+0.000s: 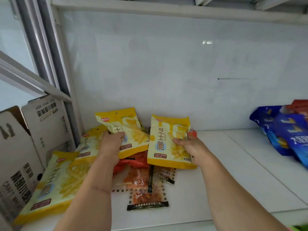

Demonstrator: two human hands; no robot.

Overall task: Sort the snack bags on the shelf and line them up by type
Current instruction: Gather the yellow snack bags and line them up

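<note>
Currently, step in hand: I am lifting two yellow plastic snack bags out of the mixed pile at the back left of the white shelf (233, 164).
Left hand (110, 144): I am gripping the upper yellow cheese-stick bag (126, 130) by its lower left edge, tilted, above the pile.
Right hand (191, 147): I am pinching the second yellow cheese-stick bag (165, 140) at its right side, holding it nearly upright.
Already lined up: two more yellow bags (56, 180) are lying overlapped along the shelf's left end, beside the grey cardboard boxes (21, 147).
Remaining pile: red-orange bags (133, 162) and clear spicy-strip packets with black trim (146, 197) are lying under and in front of my hands.
Next move, as I judge it: I am aiming to carry both bags left onto the yellow row, squaring their edges.
Hard to tell: the blue bags (286, 130) at the right are being cut off by the frame, and what lies beneath the lifted bags is hidden.
</note>
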